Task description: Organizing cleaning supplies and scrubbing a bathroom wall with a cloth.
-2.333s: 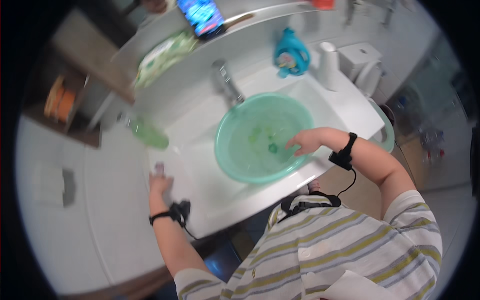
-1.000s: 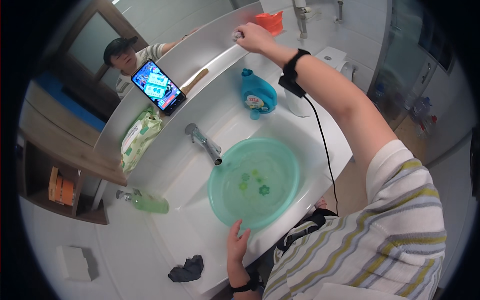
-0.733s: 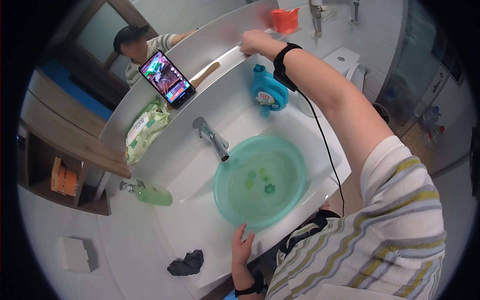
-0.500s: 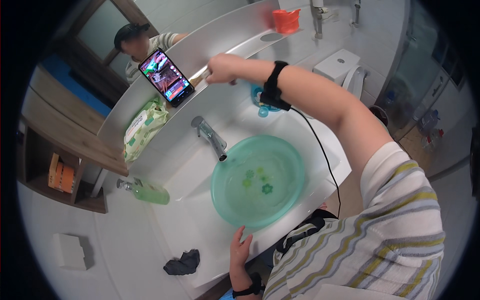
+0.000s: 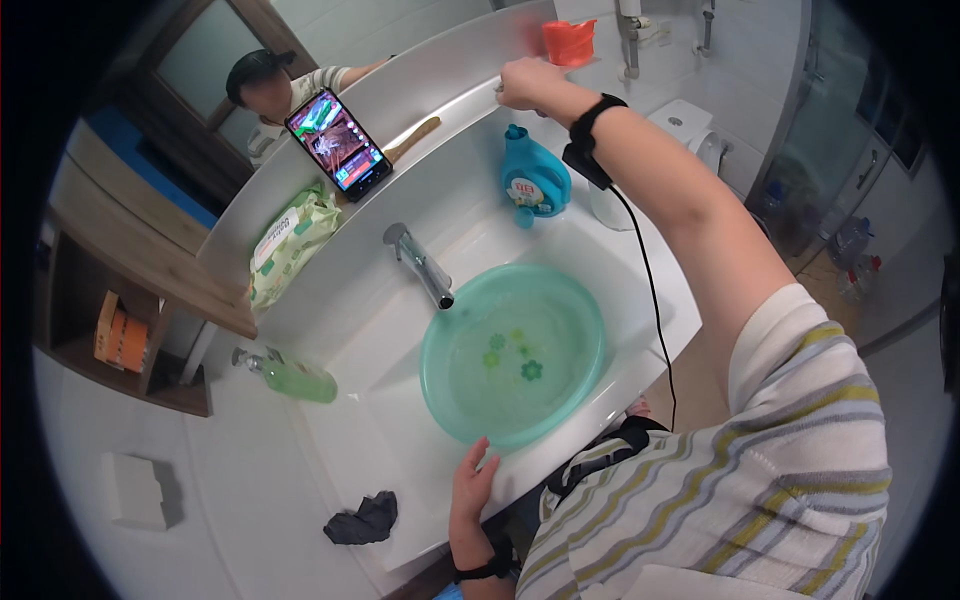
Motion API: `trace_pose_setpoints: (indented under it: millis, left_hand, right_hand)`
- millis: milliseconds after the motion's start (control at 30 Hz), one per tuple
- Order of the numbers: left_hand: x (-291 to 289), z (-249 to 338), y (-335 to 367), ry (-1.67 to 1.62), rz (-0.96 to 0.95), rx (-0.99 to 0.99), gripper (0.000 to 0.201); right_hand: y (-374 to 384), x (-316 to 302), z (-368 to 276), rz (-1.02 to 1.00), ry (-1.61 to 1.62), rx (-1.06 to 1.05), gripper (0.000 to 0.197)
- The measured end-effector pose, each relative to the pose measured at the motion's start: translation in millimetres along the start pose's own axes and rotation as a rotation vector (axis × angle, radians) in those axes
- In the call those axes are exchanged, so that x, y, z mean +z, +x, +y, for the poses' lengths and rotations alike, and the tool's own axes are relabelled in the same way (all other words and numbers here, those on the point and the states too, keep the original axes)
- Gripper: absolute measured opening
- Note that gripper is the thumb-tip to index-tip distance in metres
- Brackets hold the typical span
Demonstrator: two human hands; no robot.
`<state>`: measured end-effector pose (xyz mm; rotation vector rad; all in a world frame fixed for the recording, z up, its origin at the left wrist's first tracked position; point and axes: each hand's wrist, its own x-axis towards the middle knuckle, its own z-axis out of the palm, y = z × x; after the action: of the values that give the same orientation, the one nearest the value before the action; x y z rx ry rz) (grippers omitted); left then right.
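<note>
- Plainly, the sink (image 5: 390, 440) is the largest thing we see: one, fixed, hard and glossy, likely slick when wet, with one chrome tap (image 5: 422, 267).
- Along the mirror runs one shelf (image 5: 460, 117), narrow and smooth, where the right grip (image 5: 533, 85) reaches.
- One green basin (image 5: 432, 385) sits inside the sink, holding water. We judge it thin, slightly flexing plastic, heavy with its load and slippery; we would hold opposite sides of the rim and keep it level. We count five flower shapes on its bottom.
- One blue jug (image 5: 540, 180) stands behind the basin; its weight depends on the filling, and its side handle suits us best.
- One wipes pack (image 5: 295, 245), soft and squeezable, lies left of one phone (image 5: 340, 145), which is stiff and fragile; we would take that by its edges.
- The left grip (image 5: 473, 485) is open and empty, just beside the basin's near rim.
- One green pump bottle (image 5: 298, 380) and one dark cloth (image 5: 362, 518), limp and light, lie at the left.
- One small pale thing (image 5: 499, 87) shows at the right grip, whose fingers are curled closed on it at the shelf. We judge it light, but cannot tell what it is.
</note>
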<state>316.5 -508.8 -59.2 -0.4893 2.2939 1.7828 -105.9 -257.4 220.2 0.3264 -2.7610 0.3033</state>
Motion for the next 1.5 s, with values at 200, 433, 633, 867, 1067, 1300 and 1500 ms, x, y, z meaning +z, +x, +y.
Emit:
trace_pose_setpoints:
  millis: [200, 433, 633, 867, 1067, 1300, 1500]
  left_hand:
    - [-11.7, -17.4, 25.2, 0.03, -0.033, 0.033, 0.05]
    - [-7.3, 33.6, 42.3, -0.081, -0.013, -0.02, 0.049]
    - [7.1, 38.3, 51.2, -0.215, -0.039, -0.163, 0.051]
    - [24.5, 58.4, 61.7, -0.667, -0.102, -0.218, 0.059]
    - [49.3, 60.5, 96.3, -0.925, 0.006, -0.367, 0.062]
    - [78.3, 59.0, 132.4, -1.12, 0.1, -0.512, 0.052]
    - [62.2, 7.1, 172.0, -0.941, 0.036, -0.355, 0.059]
  right_hand:
    - [-80.6, 48.1, -10.9, -0.04, 0.335, -0.286, 0.029]
    - [-204.6, 197.9, -33.4, -0.591, 0.381, -0.519, 0.042]
    - [-266.8, 231.2, -44.1, -1.075, -0.139, -0.753, 0.06]
    - [-253.3, 251.4, -32.2, -1.166, -0.04, -0.474, 0.044]
    - [-252.7, 248.7, -43.7, -1.414, 0.762, -0.22, 0.015]
    - [-249.3, 154.9, -88.3, -0.99, 1.431, 0.16, 0.011]
    - [-260.4, 225.0, -82.1, -1.03, 0.797, -0.115, 0.038]
